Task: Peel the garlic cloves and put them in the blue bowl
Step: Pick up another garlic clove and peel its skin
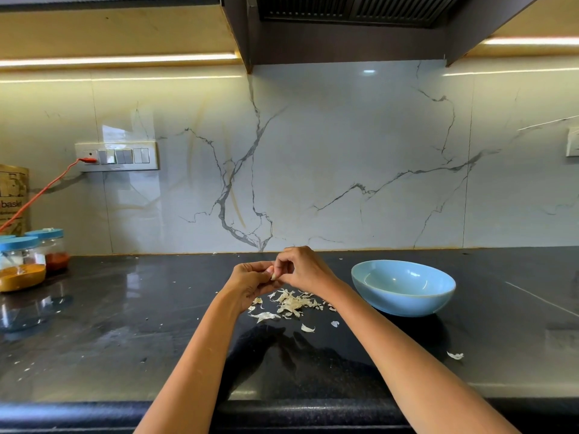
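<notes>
Head view: a dark kitchen counter [125, 324] seen from above, with both forearms reaching away from the viewer.
Bowl: a blue bowl [403, 288] sits right of the hands; no cloves show inside from this angle.
Jars: spice jars [23, 264] stand at the far left.
Peel pile: loose garlic skins [291, 303] lie just below the hands.
Left hand: the left hand [250, 281] is curled, pinching a garlic clove [273, 274].
Right hand: the right hand [302, 267] pinches the same clove from the other side.
Clove: mostly hidden between the fingertips.
Risk: the small, smooth clove may slip and drop into the skins, or skin may stick to it.
</notes>
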